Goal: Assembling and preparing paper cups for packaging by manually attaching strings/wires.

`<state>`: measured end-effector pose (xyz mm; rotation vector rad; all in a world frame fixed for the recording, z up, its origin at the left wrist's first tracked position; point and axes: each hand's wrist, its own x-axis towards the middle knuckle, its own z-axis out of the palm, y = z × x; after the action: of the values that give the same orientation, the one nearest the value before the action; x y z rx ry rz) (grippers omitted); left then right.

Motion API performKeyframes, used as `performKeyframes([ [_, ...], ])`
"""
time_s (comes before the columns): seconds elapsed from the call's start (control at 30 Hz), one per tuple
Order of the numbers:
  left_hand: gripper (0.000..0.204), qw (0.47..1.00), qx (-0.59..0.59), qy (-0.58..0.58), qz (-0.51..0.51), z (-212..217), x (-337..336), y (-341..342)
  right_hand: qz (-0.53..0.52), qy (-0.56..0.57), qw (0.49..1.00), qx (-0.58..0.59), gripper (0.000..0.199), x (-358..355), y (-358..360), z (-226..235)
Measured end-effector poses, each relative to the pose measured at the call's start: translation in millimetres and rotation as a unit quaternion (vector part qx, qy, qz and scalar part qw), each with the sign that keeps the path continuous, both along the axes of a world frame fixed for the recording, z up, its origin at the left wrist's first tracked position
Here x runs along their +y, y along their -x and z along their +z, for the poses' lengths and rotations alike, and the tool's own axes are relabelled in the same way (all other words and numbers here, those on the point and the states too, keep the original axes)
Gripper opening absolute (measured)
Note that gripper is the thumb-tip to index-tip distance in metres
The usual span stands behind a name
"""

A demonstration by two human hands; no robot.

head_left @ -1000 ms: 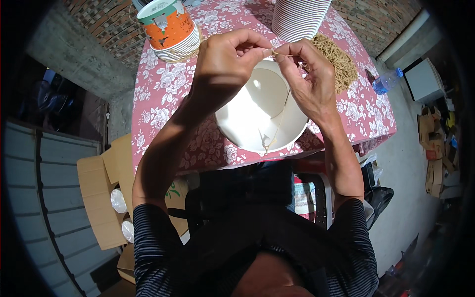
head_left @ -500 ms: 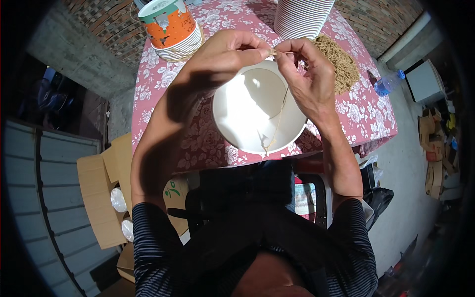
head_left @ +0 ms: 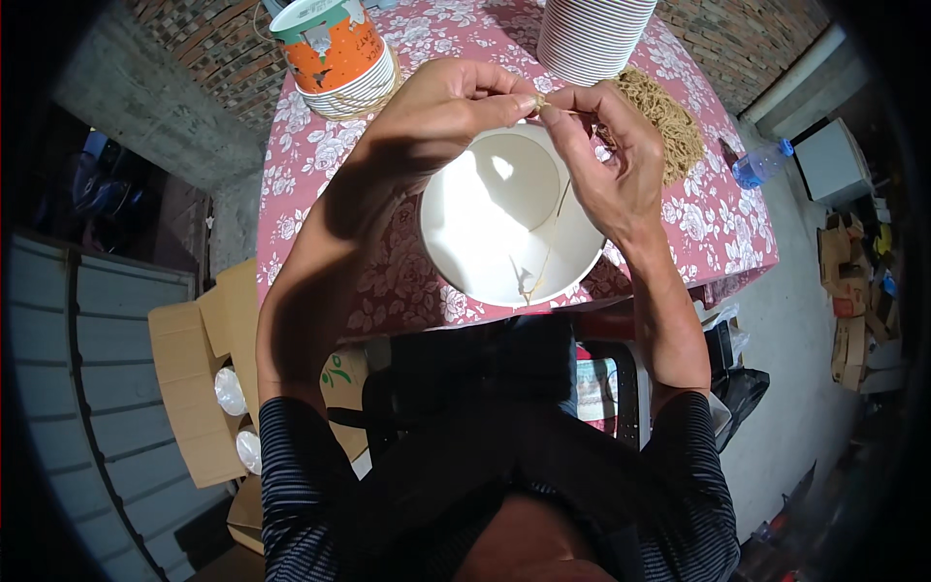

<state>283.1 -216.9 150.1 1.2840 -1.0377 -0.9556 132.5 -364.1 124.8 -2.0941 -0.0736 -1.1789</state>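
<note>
A white paper bucket [head_left: 464,228] sits at the near edge of the table, its mouth facing me and bright sun falling inside. Just above its far rim, my left hand [head_left: 456,109] and my right hand [head_left: 626,160] meet fingertip to fingertip. Both pinch a small bit of tan twine [head_left: 540,101], which looks knotted or looped there. A thin loose strand [head_left: 549,254] hangs across the bucket's opening to its near rim. The fingers partly hide how the twine is tied.
A tall stack of white buckets [head_left: 593,39] stands at the back, beside a heap of tan twine [head_left: 671,131]. Far left is an orange and green bucket [head_left: 335,56] with cord around it. A plastic bottle [head_left: 761,163] lies right; an open carton [head_left: 189,388] stands lower left.
My right hand has shifted slightly right and down, its fingers a little apart from the left ones with twine between. The bucket's position has moved slightly; my left hand is nearly still.
</note>
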Motion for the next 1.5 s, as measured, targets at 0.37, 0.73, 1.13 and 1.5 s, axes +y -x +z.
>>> performKeyframes([
  [0.37, 0.030, 0.993, -0.035, 0.022, 0.108, 3.4, 1.8, 11.0, -0.032, -0.039, 0.999, 0.014, 0.011, -2.1, 0.3, -3.7],
  [0.73, 0.022, 0.976, -0.155, 0.111, 0.106, -8.3, 11.7, 6.9, 0.131, -0.404, 0.898, 0.115, 0.016, -14.4, 0.4, 7.3],
  [1.13, 0.021, 0.888, -0.401, 0.094, 0.205, 11.7, -16.3, 27.2, 0.108, -0.279, 0.947, 0.121, 0.021, -21.7, -1.4, 11.1],
  [1.5, 0.017, 0.856, -0.487, 0.052, 0.165, 15.0, -22.3, 33.2, 0.017, -0.199, 0.968, 0.152, 0.030, -39.0, 15.2, 25.3],
])
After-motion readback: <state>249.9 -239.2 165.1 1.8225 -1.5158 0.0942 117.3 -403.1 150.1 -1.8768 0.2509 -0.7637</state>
